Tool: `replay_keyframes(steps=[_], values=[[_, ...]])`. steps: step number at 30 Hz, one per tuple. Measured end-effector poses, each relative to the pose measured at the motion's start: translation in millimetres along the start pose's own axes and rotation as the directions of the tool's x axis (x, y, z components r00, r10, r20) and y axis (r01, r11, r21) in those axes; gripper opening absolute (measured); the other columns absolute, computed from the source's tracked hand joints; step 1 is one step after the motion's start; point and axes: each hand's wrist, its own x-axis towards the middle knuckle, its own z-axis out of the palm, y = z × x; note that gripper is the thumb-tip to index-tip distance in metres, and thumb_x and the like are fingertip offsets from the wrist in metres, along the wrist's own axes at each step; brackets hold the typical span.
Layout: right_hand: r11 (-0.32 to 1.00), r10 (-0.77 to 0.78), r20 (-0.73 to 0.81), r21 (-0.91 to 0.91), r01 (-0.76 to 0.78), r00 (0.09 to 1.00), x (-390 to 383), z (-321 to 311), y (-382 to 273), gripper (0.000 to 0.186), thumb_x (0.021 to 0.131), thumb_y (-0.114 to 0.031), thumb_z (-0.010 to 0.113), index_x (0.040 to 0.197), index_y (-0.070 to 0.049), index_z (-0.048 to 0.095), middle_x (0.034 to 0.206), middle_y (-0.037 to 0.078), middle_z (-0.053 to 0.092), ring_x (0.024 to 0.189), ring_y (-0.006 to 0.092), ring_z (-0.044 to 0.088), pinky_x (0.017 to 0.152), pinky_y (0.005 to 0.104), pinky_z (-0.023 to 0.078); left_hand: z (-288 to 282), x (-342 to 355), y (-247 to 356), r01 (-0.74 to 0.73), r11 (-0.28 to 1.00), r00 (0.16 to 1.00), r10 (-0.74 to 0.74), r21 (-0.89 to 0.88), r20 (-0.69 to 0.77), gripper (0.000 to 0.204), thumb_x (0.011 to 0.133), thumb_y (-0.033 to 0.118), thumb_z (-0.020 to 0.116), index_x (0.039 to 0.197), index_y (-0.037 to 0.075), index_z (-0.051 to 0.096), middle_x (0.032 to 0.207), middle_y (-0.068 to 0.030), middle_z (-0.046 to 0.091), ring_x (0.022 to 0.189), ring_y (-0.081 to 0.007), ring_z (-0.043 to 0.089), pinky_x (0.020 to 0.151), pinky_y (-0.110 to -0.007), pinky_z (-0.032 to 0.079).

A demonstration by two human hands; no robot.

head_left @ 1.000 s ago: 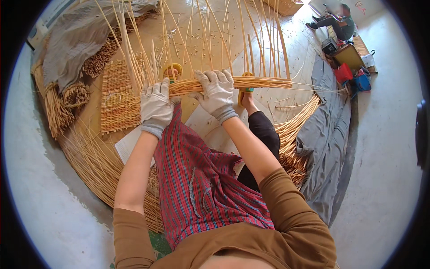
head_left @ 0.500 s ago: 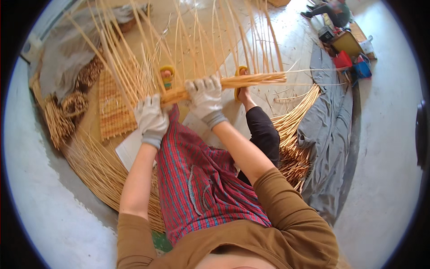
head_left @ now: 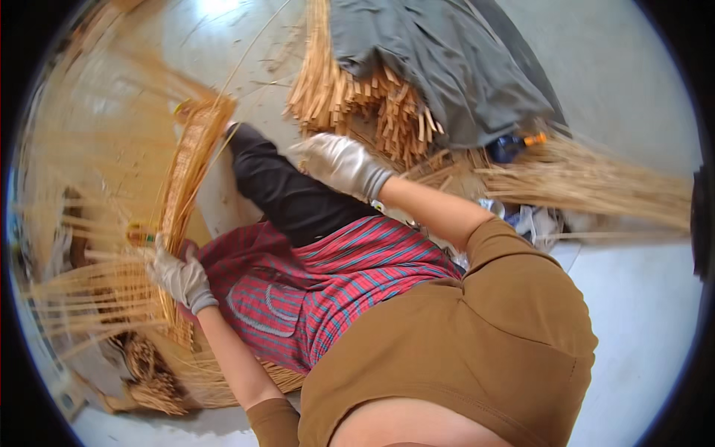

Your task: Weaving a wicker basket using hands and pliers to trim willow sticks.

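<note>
A half-woven wicker piece stretches along my left side, its woven band towards me and its long loose stakes fanning out to the left, blurred. My left hand, in a white work glove, is closed on the near part of that band. My right hand, gloved too, is off the wicker, above my black-trousered leg and close to a bundle of cut cane strips. Its fingers are smeared and point left; whether they hold anything does not show. A striped red cloth covers my lap.
Dark grey cloth lies over part of the cane bundle. A dark blue bottle with an orange top sits by another spread of thin canes at the right. Coiled and bundled cane lies at the lower left.
My view and body have turned to the right. My right hand has let go of the wicker piece and moved over beside the cane bundle; my left hand still grips the piece, which now stands lengthwise.
</note>
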Motion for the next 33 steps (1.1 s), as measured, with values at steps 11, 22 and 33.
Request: replay_keyframes(steps=[11,22,33], values=[[0.382,0.923,0.272,-0.562,-0.733,0.272,-237,9,165,0.028,0.082,-0.021,0.061,0.105,-0.010,0.072,0.111,0.013,0.070,0.102,0.0296,0.068,0.085,0.0437,0.054,-8,19,10,0.244,0.958,0.960,-0.217,-0.152,0.180,0.071,0.086,0.015,0.070,0.148,0.015,0.035,0.132,-0.0240,0.056,0.115,-0.0391,0.058,0.095,-0.043,0.046],[0.005,0.965,0.174,-0.762,-0.647,-0.198,-339,8,108,0.129,0.058,-0.055,0.085,0.156,-0.028,0.005,0.157,0.011,0.026,0.140,0.0330,0.033,0.109,0.0681,0.017,7,10,22,0.114,0.988,0.972,-0.132,0.102,0.192,0.096,0.074,0.015,0.076,0.153,0.009,0.021,0.137,-0.0242,0.045,0.127,-0.0410,0.043,0.111,-0.043,0.032],[-0.256,0.948,-0.039,-0.685,-0.682,-0.317,-332,49,129,0.103,0.070,-0.046,0.080,0.152,-0.019,0.025,0.151,0.014,0.036,0.137,0.0401,0.036,0.101,0.0575,0.038,-5,19,29,0.255,0.947,0.947,-0.286,0.197,0.148,0.071,0.074,0.021,0.075,0.140,0.022,0.050,0.125,-0.0151,0.051,0.119,-0.0364,0.050,0.100,-0.041,0.041]])
